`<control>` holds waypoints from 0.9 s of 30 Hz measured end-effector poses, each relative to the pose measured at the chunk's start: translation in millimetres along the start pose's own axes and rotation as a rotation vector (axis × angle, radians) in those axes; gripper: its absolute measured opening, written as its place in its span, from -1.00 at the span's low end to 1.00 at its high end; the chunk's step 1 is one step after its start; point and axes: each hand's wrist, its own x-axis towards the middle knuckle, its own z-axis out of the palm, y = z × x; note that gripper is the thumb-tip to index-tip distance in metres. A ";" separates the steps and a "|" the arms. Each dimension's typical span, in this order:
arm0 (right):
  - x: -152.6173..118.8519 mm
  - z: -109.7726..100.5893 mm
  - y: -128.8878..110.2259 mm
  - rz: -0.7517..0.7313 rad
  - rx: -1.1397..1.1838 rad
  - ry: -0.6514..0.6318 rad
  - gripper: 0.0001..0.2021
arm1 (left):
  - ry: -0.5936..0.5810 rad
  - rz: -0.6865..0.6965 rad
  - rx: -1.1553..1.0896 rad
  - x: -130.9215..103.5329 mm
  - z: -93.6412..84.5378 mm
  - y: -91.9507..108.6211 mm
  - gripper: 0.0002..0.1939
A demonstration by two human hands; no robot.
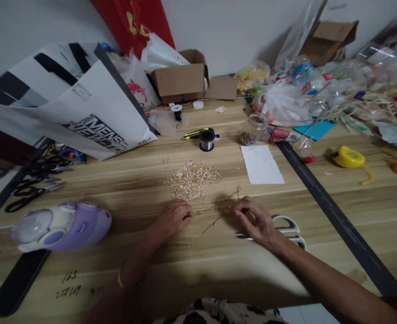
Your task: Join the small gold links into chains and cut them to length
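Observation:
Thin gold chains with small beads lie on the wooden table between my two hands. My left hand is closed, its curled fingers pinching the left end of one chain strand. Opposite it, my right hand pinches thumb against fingers at the chain's right side; the exact grip point is hidden. A pile of small gold and clear beads is spread just beyond my left hand. Scissors with pale handles lie partly under my right hand and wrist.
Beyond the beads stand a wire spool, a yellow-black cutter and a bead jar. White paper and a yellow tape measure lie right. At left are a purple bottle-like object, black-handled scissors and a paper bag.

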 end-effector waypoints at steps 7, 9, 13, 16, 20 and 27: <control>1.0 0.9 2.4 0.060 -0.001 0.002 -0.93 | -0.009 0.018 -0.011 -2.4 -17.4 -4.3 -0.85; 2.5 -0.4 -0.2 0.110 0.001 0.011 -0.94 | 0.039 -0.017 0.007 -2.1 -25.8 -6.0 -0.82; 13.0 -6.9 -10.5 0.189 0.004 -0.017 -0.90 | 0.099 -0.074 0.005 3.0 -38.8 -11.1 -0.81; 25.7 -11.7 -14.1 0.209 0.006 -0.049 -0.89 | 0.150 -0.047 0.010 7.4 -41.5 -13.0 -0.82; 37.0 -7.7 -7.0 0.186 -0.026 -0.104 -0.90 | 0.193 -0.034 -0.006 9.8 -38.8 -14.5 -0.84; 26.7 15.1 10.3 -0.084 -0.198 -0.146 -0.93 | 0.374 -0.172 -0.091 10.8 -32.2 -40.7 -0.85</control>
